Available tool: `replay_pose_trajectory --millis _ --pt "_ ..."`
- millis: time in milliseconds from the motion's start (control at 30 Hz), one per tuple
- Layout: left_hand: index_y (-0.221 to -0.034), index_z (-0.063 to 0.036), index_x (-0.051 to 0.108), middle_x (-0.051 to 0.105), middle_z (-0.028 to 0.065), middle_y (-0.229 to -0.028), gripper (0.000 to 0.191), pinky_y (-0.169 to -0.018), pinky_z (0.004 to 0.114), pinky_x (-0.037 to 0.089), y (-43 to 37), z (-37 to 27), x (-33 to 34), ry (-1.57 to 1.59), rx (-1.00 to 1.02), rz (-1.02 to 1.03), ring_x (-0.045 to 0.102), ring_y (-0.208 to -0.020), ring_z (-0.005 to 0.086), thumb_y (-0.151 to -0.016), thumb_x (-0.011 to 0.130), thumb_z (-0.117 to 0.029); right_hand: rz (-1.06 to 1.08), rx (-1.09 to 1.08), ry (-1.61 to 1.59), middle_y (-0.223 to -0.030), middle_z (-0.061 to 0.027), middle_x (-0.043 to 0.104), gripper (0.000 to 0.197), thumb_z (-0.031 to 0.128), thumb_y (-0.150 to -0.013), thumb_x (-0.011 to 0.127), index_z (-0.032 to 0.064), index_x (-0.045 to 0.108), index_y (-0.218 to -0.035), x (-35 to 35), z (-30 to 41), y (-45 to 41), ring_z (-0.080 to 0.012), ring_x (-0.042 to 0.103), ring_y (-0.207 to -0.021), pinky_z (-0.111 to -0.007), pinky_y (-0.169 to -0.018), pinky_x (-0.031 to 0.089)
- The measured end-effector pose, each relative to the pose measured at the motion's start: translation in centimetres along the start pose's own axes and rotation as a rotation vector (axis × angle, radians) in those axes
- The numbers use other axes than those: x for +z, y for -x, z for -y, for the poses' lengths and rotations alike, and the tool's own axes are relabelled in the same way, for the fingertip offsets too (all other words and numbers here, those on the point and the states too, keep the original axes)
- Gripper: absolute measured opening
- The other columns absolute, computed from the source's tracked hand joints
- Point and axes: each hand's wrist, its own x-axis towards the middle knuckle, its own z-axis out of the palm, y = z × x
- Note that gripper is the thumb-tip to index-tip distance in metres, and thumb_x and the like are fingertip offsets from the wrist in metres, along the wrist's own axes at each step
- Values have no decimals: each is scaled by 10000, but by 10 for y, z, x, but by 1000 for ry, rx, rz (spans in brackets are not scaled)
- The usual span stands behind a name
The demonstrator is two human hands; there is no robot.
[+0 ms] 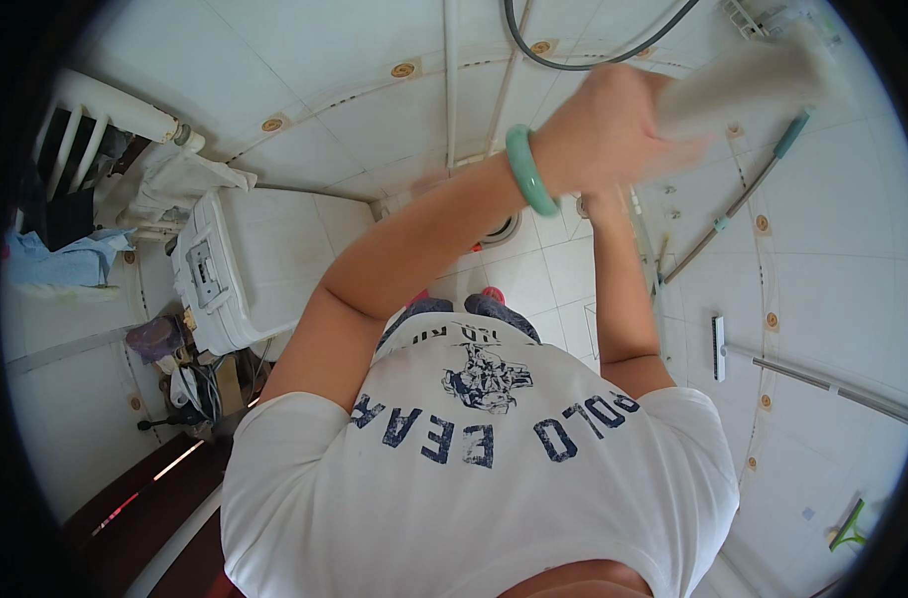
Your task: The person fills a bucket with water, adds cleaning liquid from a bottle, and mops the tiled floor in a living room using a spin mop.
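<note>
My left hand [611,134], with a green bangle [528,170] on its wrist, is raised and closed around a pale elongated object [745,90]. Motion blur hides what that object is. My right forearm [622,284] reaches up from below, and its hand is mostly hidden behind the left one, so its grip cannot be made out. A grey hose [566,63] loops just above my left hand against the white tiled wall [349,67].
At left stands a white washing machine [274,261], near a radiator [117,105] and blue cloth [73,258]. A teal-gripped pole [752,187], a long-handled squeegee [719,347] and a green squeegee [846,527] are along the right wall. Vertical pipes [451,82] run down the far wall.
</note>
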Motion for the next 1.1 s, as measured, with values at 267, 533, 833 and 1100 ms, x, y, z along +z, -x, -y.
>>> replay_pose_trajectory --millis 267,533,833,1100 --pt "-821 -39 624 621 152 -698 168 -580 304 484 100 99 47 217 -112 -24 610 -613 292 -681 657 -125 -265 -310 642 -893 -69 568 256 131 -803 575 -21 522 -1002 39 -76 26 -145 532 -845 -314 -704 447" --pt "-809 -8 570 572 157 -676 160 -553 312 442 33 16 30 116 -43 -161 552 -579 259 -710 637 -115 -234 -201 385 -833 -64 565 214 123 -800 575 -19 536 -955 -12 -97 7 -135 524 -784 -302 -666 436" --pt "-779 -104 491 554 121 -640 206 -630 374 456 112 90 94 -165 -133 -126 568 -650 303 -672 665 -118 -151 -66 48 -766 -59 561 169 114 -796 574 -17 553 -902 13 -55 85 -123 516 -715 -288 -623 424" --pt "-1104 -40 424 451 160 -1076 450 -908 395 341 157 128 77 -13 -88 -96 450 -1024 306 -699 618 -72 -135 101 -205 -706 -55 558 136 106 -794 574 -15 567 -854 -2 -59 71 -113 509 -653 -276 -586 413"
